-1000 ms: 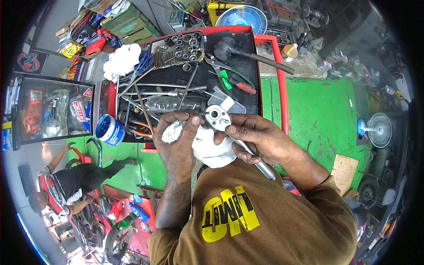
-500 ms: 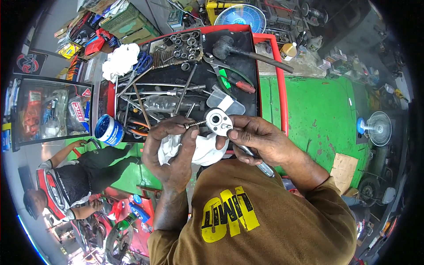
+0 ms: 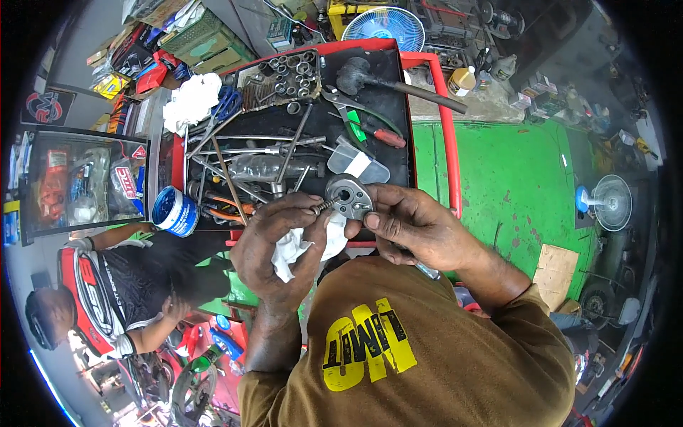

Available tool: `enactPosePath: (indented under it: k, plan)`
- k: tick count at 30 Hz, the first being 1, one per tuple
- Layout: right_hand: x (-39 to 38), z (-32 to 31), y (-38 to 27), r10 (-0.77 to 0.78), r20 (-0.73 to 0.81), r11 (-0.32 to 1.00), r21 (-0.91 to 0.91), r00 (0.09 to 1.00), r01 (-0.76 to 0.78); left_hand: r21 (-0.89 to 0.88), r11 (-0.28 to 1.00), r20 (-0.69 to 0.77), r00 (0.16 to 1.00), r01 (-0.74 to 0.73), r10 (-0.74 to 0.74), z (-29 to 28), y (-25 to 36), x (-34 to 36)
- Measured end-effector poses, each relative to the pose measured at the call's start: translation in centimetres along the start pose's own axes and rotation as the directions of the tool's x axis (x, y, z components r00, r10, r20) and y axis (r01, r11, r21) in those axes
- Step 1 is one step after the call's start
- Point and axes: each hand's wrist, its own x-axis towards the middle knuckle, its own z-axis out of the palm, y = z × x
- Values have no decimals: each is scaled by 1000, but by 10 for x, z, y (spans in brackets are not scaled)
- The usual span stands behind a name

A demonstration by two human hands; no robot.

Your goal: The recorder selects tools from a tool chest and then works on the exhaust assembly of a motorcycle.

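Note:
My right hand (image 3: 420,224) grips a round grey metal disc part (image 3: 348,197) with holes, held upright over the near edge of the tool tray. My left hand (image 3: 281,245) holds a crumpled white rag (image 3: 299,245) in its palm and pinches a small threaded bolt (image 3: 324,207) whose tip touches the disc's left side. Both hands meet just above my chest, over my brown shirt.
A red-rimmed black tool tray (image 3: 448,142) holds wrenches, sockets, a black mallet (image 3: 370,75), a red-handled screwdriver (image 3: 380,135) and a white cloth (image 3: 191,103). A blue tin (image 3: 173,211) sits at its left corner. Another person (image 3: 107,285) crouches at lower left. Green floor (image 3: 526,178) lies to the right.
My left hand has shifted from wiping with the rag to pinching a bolt against the disc. The disc stays in my right hand. The crouching person at left has moved closer.

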Motion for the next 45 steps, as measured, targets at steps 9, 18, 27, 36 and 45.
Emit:
enactPosePath:
  k: [9,18,27,36,45]
  plan:
    - [-6,-14,15,-742,220,163,-857,633,489,-722,628,-88,862,289,-499,-4,7,-21]
    - [-8,-34,27,-768,453,-133,-804,452,579,-816,488,-48,806,309,-590,-5,11,-37]
    - [-19,-27,32,-745,579,-353,-763,330,542,-856,453,-42,843,247,-537,-14,27,-59]
    - [-59,19,36,-660,456,-348,-890,597,295,-819,511,-112,800,262,-589,-27,43,-94]
    - [-101,40,56,-605,496,-465,-855,623,229,710,215,684,729,-671,18,-40,-43,-54]
